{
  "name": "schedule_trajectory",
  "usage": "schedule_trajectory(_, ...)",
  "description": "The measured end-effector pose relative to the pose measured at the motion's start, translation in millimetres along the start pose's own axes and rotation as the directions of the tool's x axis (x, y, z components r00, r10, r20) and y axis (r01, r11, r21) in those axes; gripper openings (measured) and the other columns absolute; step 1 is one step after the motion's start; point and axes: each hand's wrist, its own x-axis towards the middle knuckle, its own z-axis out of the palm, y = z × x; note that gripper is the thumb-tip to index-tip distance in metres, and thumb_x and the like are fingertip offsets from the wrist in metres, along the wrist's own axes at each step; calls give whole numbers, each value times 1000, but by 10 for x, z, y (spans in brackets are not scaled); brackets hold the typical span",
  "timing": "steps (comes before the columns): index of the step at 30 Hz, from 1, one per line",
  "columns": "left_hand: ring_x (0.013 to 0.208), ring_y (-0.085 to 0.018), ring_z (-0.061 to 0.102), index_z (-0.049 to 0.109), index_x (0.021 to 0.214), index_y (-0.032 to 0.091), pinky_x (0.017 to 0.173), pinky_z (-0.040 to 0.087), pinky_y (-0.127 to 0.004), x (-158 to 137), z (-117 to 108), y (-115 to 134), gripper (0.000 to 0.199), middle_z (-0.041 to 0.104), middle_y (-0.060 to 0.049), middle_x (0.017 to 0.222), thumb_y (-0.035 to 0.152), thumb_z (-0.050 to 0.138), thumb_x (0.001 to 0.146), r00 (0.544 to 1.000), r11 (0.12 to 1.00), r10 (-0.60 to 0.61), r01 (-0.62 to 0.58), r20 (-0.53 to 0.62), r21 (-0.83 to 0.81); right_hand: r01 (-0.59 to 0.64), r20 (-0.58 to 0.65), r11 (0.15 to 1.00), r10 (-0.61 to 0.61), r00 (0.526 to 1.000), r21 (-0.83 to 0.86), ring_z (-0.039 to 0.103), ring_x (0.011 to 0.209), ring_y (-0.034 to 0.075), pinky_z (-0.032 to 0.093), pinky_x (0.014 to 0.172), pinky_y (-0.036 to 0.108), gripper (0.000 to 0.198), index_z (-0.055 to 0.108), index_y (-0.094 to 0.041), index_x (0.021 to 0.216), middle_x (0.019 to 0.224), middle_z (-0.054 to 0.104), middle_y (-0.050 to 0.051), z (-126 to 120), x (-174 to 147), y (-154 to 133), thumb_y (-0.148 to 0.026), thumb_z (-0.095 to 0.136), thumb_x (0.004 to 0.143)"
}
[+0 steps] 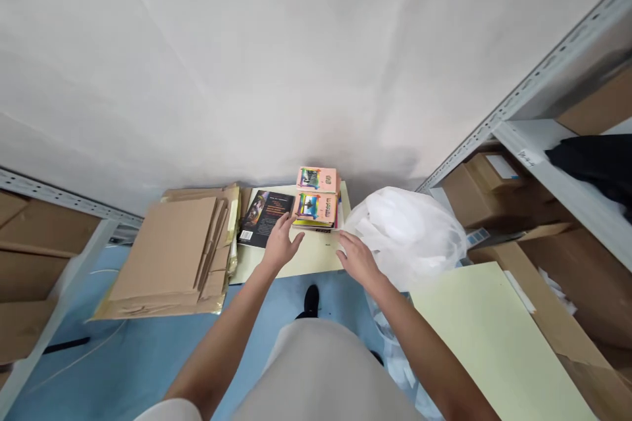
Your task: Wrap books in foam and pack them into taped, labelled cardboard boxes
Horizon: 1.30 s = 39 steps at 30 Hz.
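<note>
Two pink, rainbow-framed stacks of small printed booklets or cards (326,206) are seen on a pale-yellow table (316,258), just beyond and between the fingers, long axes running left to right. The left hand (282,243) is placed nearer, fingers loosely spread by the front stack, contact unclear; the right hand (358,256) is held apart, slightly curled, nothing gripped by either.
</note>
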Motion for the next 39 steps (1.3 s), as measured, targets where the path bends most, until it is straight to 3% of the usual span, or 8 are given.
schedule_trajectory(4, 135, -32, 33, 43, 130, 10, 106, 35, -48, 407, -3, -220, 57, 43, -21, 140, 39, 53, 81, 995, 995, -39, 47, 89, -91, 49, 22, 993, -47, 999, -106, 39, 132, 24, 34, 110, 39, 53, 47, -9, 132, 139, 46, 16, 211, 605, -140, -7, 52, 78)
schedule_trajectory(7, 126, -32, 45, 44, 129, 11, 102, 38, -47, 574, 53, -230, 53, 52, -19, 131, 33, 53, 81, 982, 975, -59, 96, 181, -200, 62, 29, 982, -57, 998, -180, 33, 136, 26, 30, 112, 41, 56, 43, -5, 134, 143, 41, 19, 385, 918, -154, -4, 48, 79)
schedule_trajectory(15, 107, -30, 59, 53, 121, 16, 92, 45, -40, 398, 102, -149, 53, 62, -13, 117, 29, 68, 71, 958, 785, -178, 276, 226, -554, 1, 32, 979, 6, 999, -205, 34, 135, 31, 31, 110, 50, 53, 44, -5, 134, 140, 42, 24, 713, 1038, -69, 1, 36, 83)
schedule_trajectory(19, 105, -25, 60, 54, 113, 17, 92, 46, -37, 305, 134, -151, 46, 62, -12, 116, 26, 70, 70, 912, 562, -324, 398, 250, -725, 103, 79, 971, -88, 993, -217, 38, 133, 29, 32, 110, 49, 53, 47, -9, 133, 137, 48, 21, 670, 946, -84, 0, 38, 82)
schedule_trajectory(23, 93, -16, 62, 47, 114, 17, 84, 49, -32, 262, 98, -152, 52, 55, -14, 123, 23, 73, 69, 794, 261, -513, 505, 325, -823, 180, 94, 949, -161, 982, -258, 40, 131, 28, 33, 108, 47, 48, 51, -10, 128, 133, 51, 19, 623, 852, -110, -1, 36, 84)
schedule_trajectory(27, 66, -7, 60, 48, 105, 17, 72, 51, -28, 257, 27, -165, 45, 62, -6, 95, 23, 74, 69, 711, 63, -495, 603, 500, -795, 193, 75, 951, -180, 981, -241, 43, 128, 26, 32, 107, 51, 44, 55, -12, 122, 130, 54, 18, 622, 822, -89, 0, 33, 85)
schedule_trajectory(31, 57, -7, 59, 50, 86, 16, 65, 51, -25, 289, 15, -187, 31, 62, 0, 73, 28, 74, 69, 691, 55, -457, 651, 560, -757, 196, 6, 969, -197, 980, -152, 48, 122, 23, 25, 108, 57, 41, 61, -16, 111, 121, 60, 14, 619, 856, -20, 1, 32, 86)
schedule_trajectory(39, 55, -10, 61, 51, 72, 17, 56, 49, -23, 280, 0, -300, 31, 62, 0, 66, 36, 74, 67, 666, 64, -455, 686, 591, -725, 177, -115, 983, -180, 977, -43, 46, 121, 21, 21, 111, 50, 33, 69, -19, 96, 111, 62, 10, 574, 871, 66, -9, 38, 88)
